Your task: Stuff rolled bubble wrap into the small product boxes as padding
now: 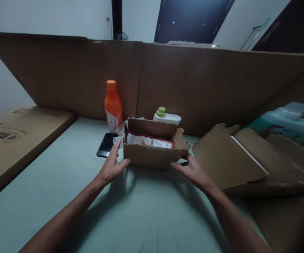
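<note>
Head view. At centre frame I see a small open cardboard box (pixel 154 154) standing on the pale green counter (pixel 131 211), with a red-and-white packet (pixel 150 141) lying inside it. My left hand (pixel 112 165) is open, fingers spread, resting against the box's left front corner; my right hand (pixel 194 171) is likewise open, fingertips at the lower right corner. Neither hand grips anything. Just left of the box lie a dark phone (pixel 106 144) and a bit of clear wrapping; behind these stands an orange bottle (pixel 113 105), and behind the box a white bottle with a green cap (pixel 166 116). A flattened carton (pixel 236 158) lies at right, a large flat carton (pixel 14 137) at far left, and a tall cardboard screen (pixel 168 77) closes the back. In my judgement, the box is best handled by pressing both palms evenly on opposite walls, low down, so the loose flaps do not buckle and the phone is not nudged.
</note>
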Demonstrator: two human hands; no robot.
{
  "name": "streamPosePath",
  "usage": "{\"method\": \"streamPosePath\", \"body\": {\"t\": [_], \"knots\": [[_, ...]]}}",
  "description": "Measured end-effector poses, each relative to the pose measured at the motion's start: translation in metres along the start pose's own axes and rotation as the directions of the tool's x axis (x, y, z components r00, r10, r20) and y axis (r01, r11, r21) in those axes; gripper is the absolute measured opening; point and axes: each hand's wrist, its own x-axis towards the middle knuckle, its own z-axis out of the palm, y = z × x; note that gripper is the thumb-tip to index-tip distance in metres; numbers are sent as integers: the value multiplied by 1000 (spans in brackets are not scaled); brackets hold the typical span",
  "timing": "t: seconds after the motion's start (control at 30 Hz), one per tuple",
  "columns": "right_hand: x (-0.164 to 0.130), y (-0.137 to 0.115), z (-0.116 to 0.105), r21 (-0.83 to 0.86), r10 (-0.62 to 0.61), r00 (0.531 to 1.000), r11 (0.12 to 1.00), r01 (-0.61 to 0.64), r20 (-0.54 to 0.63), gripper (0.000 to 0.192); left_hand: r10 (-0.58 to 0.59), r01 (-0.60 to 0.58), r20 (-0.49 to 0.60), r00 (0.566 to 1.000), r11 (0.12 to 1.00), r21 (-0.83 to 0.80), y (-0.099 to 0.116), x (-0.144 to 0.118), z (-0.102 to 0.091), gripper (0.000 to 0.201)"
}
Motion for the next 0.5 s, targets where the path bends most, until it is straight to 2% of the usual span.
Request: {"method": "streamPosePath", "body": {"t": [0.07,0.1,0.17,0.27,0.33,0.37,0.43,0.5], "knots": [[5,5,26,36,21,1000,999,-21,-2,47,6,-5,11,1000,997,-81,4,9,20,80],[3,7,29,41,26,1000,999,-26,-15,46,11,-11,3,1000,995,-101,7,9,31,81],[-12,15,18,55,29,999,998,-27,-27,44,37,-38,-12,999,994,-105,17,-2,50,86],[-59,31,-15,53,78,994,996,-74,-78,38,93,-89,58,994,993,-74,34,-45,66,96],[-95,33,-24,29,119,985,993,-117,-125,38,73,-70,109,991,997,-25,44,-86,63,97],[-110,30,-20,25,123,984,992,-121,-131,39,43,-45,105,994,999,12,46,-108,57,95],[-131,13,1,54,74,994,996,-69,-84,44,-20,20,-1,1000,994,103,46,-151,37,87],[-138,-12,30,118,-33,999,993,31,18,52,-89,113,-132,987,975,193,40,-190,12,77]]}}
